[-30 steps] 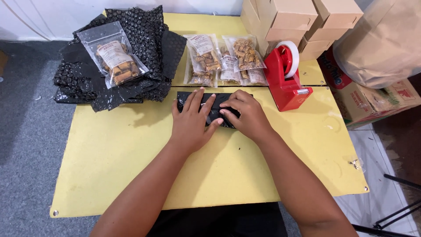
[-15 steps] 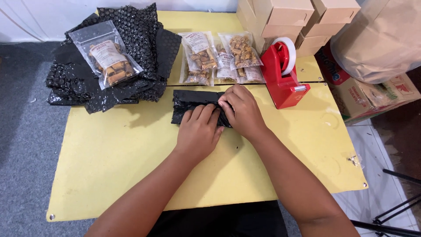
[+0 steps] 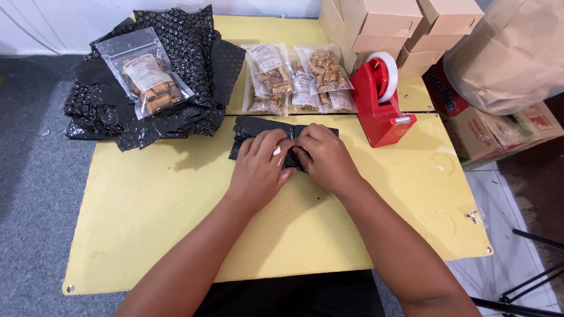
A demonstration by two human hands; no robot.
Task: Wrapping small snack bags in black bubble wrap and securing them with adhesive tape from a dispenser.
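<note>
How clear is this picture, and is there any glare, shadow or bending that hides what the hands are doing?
Head view: sharp and evenly lit; both the left hand and right hand are crisp on the black bubble-wrap bundle. Soft shadows fall beside the hands on the yellow table. Mild glare on the clear snack pouch. Table edges bow slightly from the wide lens.

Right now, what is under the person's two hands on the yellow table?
A black bubble-wrap bundle lies under the left hand and right hand, resting on the yellow table. Whatever is wrapped inside is covered and cannot be seen.
</note>
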